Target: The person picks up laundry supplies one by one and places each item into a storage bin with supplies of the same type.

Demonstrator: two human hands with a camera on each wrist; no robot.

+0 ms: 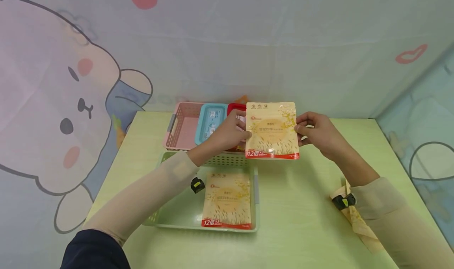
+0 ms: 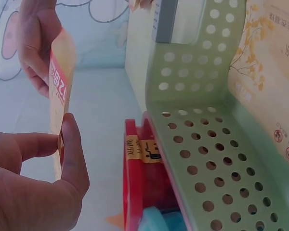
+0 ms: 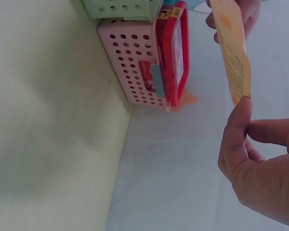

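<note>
Both hands hold up a flat cream pouch with a red strip along its bottom (image 1: pixel 272 131), its printed front toward the head camera. The left hand (image 1: pixel 230 133) pinches its left edge between thumb and fingers; in the left wrist view, the pouch (image 2: pixel 60 86) appears nearly edge-on. At the opposite edge, the right hand (image 1: pixel 319 134) pinches it the same way, thumb in front. A matching pouch (image 1: pixel 227 200) lies face up in the right half of a green basket (image 1: pixel 181 214), below the raised one.
Behind the green basket stands a pink perforated basket (image 1: pixel 188 127) holding a light-blue pack (image 1: pixel 213 121) and a red pack (image 3: pixel 176 53). A crumpled cream packet (image 1: pixel 365 233) lies beneath the right forearm. A cartoon-printed cloth wall (image 1: pixel 283 56) rises behind the pale green table (image 1: pixel 294 221).
</note>
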